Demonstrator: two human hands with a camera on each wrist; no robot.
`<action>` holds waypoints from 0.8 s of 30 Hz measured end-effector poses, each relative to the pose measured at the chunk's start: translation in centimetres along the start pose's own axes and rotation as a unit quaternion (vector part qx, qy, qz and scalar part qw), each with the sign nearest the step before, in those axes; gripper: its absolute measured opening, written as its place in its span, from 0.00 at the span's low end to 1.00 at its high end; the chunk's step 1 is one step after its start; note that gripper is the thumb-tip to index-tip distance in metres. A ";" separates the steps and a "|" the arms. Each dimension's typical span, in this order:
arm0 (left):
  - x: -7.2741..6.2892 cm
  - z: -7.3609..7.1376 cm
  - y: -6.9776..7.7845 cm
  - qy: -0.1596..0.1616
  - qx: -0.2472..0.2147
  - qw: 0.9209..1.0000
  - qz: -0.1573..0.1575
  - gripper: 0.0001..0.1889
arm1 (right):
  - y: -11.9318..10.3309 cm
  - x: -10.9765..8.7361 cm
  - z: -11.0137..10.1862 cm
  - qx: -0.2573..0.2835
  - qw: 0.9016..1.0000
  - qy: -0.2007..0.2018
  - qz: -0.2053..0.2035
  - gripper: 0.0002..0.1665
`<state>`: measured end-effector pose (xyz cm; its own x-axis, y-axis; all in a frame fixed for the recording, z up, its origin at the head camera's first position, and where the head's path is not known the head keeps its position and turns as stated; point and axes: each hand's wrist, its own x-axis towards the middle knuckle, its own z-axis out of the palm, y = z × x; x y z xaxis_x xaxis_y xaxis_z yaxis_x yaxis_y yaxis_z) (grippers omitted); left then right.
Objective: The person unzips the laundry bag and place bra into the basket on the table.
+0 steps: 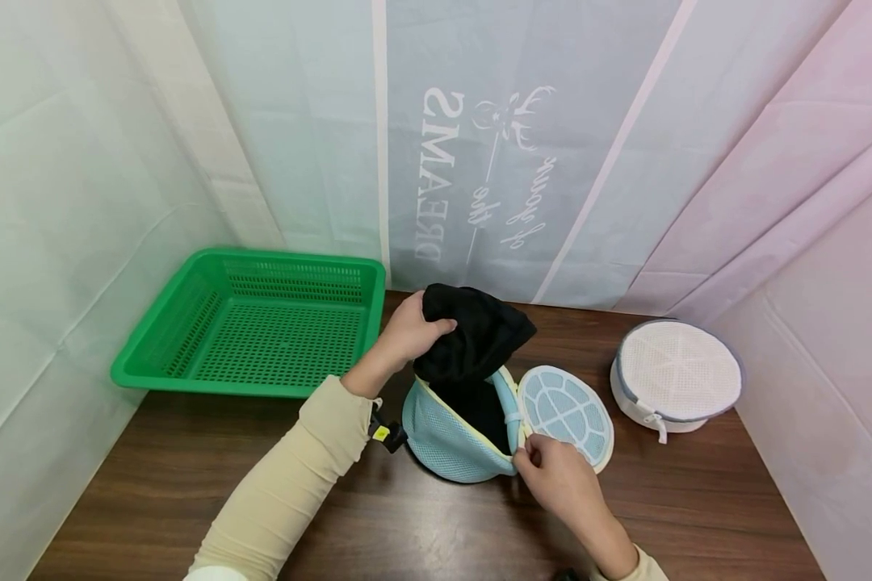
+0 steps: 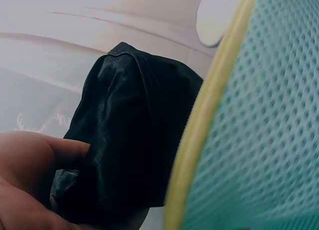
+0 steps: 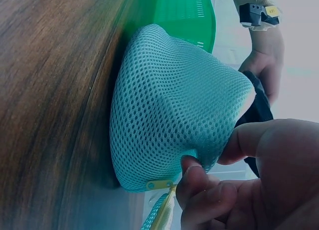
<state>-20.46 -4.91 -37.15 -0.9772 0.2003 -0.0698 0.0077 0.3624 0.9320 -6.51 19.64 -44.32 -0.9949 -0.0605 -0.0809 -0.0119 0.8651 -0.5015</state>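
Observation:
A bunched black cloth garment [image 1: 472,335] hangs from my left hand [image 1: 412,329], pinched between thumb and fingers, over the mouth of a blue mesh laundry bag [image 1: 446,440]. More black fabric shows inside the bag. In the left wrist view the thumb lies across the garment [image 2: 134,125], beside the bag's yellow-trimmed rim [image 2: 202,110]. My right hand [image 1: 563,476] pinches the bag's rim at its near right side; the right wrist view shows thumb and fingertips gripping the mesh [image 3: 174,100]. The bag's round lid [image 1: 567,411] lies folded out to the right, partly behind the right hand.
A green plastic basket [image 1: 381,323] stands at the back left, near the left forearm. A round white mesh laundry bag [image 1: 679,371], lid on, sits at the right. Printed curtains [image 1: 320,145] enclose the brown wooden table [image 1: 378,524].

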 end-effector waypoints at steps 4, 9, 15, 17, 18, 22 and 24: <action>0.0 -1.5 0.6 -0.009 0.010 1.000 -0.003 0.28 | 0.0 0.0 0.0 -0.001 1.000 0.001 0.001 0.16; 0.1 -4.1 1.5 -0.023 0.024 0.999 -0.012 0.29 | 0.0 0.0 0.1 -0.003 1.000 0.004 -0.001 0.17; 0.4 -6.8 2.2 -0.041 0.045 0.998 -0.025 0.29 | 0.0 0.1 0.0 -0.006 1.000 0.002 -0.004 0.17; 0.4 -7.7 2.2 -0.046 0.053 0.997 -0.030 0.28 | 0.0 0.1 0.0 -0.005 1.000 0.000 -0.002 0.16; 0.5 -8.1 2.2 -0.048 0.060 0.997 -0.031 0.28 | 0.0 0.1 0.0 -0.005 1.000 -0.001 -0.001 0.16; 0.7 -10.1 2.0 -0.056 0.085 0.994 -0.039 0.27 | 0.0 0.1 0.0 -0.005 1.000 -0.002 0.000 0.16; 0.7 -11.2 1.9 -0.061 0.096 0.992 -0.048 0.28 | 0.0 0.1 0.1 -0.007 1.000 -0.001 -0.003 0.16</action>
<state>-23.52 -14.32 -31.48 -0.9426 0.2610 -0.2083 -0.0322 0.5498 0.8346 -6.57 19.58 -44.37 -0.9947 -0.0658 -0.0795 -0.0185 0.8714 -0.4903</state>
